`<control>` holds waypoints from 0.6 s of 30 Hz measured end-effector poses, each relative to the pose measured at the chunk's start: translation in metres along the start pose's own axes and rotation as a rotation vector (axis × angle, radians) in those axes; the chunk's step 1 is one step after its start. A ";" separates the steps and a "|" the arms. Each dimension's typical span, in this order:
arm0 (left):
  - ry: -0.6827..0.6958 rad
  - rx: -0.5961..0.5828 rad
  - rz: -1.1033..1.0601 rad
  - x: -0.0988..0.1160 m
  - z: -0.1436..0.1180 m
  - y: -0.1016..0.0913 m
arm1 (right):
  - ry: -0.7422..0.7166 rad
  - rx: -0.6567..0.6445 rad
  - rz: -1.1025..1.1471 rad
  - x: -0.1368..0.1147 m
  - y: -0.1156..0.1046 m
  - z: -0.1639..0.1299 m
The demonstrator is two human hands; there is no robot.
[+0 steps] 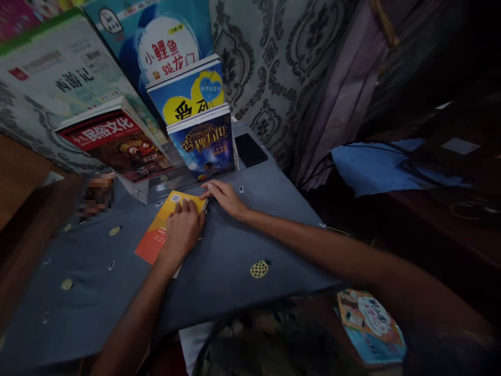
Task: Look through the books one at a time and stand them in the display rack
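Currently, left hand [183, 227] lies over orange-yellow book [151, 240] on table [219, 292], fingers bent on its cover; can't tell if gripping. Right hand [227, 199], fingers extended, at book's far right corner. Dark-blue book [205, 149] stands beyond.

The orange-and-yellow rectangular paper book [151, 244] looks smooth; the grey-blue, cloth-covered worktop [219, 284] looks matt.

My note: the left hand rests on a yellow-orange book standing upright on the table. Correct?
Not quite: the head view shows the book lying flat on the table, not upright. The left hand does rest on it.
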State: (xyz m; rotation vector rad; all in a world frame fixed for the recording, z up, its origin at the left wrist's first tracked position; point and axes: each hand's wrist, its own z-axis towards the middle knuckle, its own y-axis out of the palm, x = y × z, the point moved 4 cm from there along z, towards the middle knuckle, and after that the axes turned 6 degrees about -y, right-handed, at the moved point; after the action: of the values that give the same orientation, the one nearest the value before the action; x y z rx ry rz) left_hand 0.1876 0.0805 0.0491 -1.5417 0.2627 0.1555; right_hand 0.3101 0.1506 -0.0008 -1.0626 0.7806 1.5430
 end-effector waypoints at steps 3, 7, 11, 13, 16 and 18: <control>-0.006 -0.008 -0.010 -0.001 0.001 -0.002 | -0.006 -0.002 -0.014 -0.002 0.000 -0.001; -0.005 -0.036 -0.021 -0.002 0.002 -0.006 | -0.050 -0.001 -0.020 -0.005 0.001 -0.002; -0.020 -0.052 -0.024 -0.003 0.003 -0.007 | -0.062 -0.017 -0.026 -0.009 0.001 -0.003; -0.019 -0.052 -0.030 -0.003 0.003 -0.007 | -0.056 -0.019 -0.036 -0.010 0.001 -0.003; -0.020 -0.053 -0.037 -0.002 0.002 -0.008 | -0.056 -0.022 -0.056 -0.012 0.002 -0.004; -0.018 -0.059 -0.038 -0.002 0.002 -0.009 | -0.054 -0.027 -0.073 -0.013 0.002 -0.004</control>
State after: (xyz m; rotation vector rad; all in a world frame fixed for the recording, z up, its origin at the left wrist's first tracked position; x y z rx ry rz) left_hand 0.1879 0.0825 0.0583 -1.6024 0.2155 0.1484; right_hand 0.3099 0.1416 0.0091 -1.0535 0.6789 1.5181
